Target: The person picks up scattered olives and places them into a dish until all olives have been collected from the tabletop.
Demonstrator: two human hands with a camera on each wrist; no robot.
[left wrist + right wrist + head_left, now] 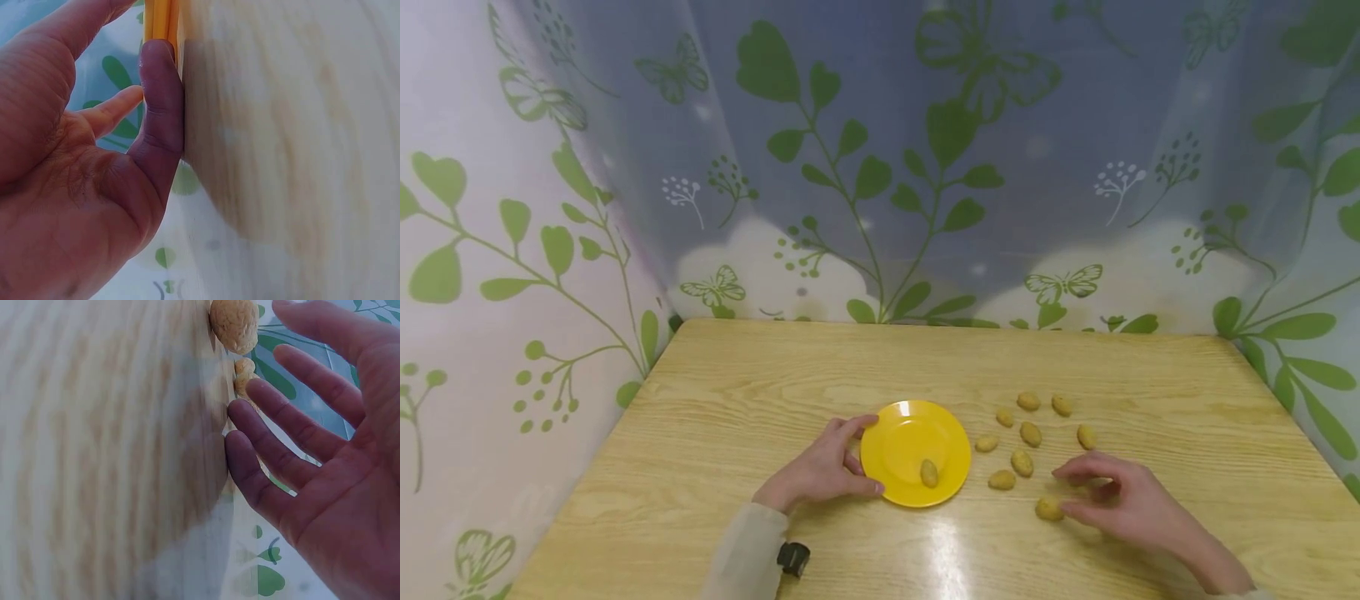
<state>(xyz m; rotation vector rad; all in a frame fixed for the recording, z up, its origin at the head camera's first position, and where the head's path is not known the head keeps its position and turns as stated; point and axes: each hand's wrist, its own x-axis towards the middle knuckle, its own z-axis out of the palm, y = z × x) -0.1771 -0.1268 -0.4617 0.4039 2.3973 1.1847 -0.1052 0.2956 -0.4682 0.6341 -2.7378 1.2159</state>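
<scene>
My left hand holds the yellow plate by its left side, thumb at the near-left rim and index finger at the far-left rim. In the left wrist view the plate's edge shows at the fingertips. One tan walnut lies in the plate. My right hand is low over the table, thumb and fingers spread apart. Its thumb tip is right at the nearest walnut. In the right wrist view, a wrinkled walnut sits beyond the fingertips, with nothing in the palm.
Several more walnuts lie scattered on the wooden table right of the plate. A patterned curtain with green leaves stands along the table's back and sides. A small black object shows at the left sleeve.
</scene>
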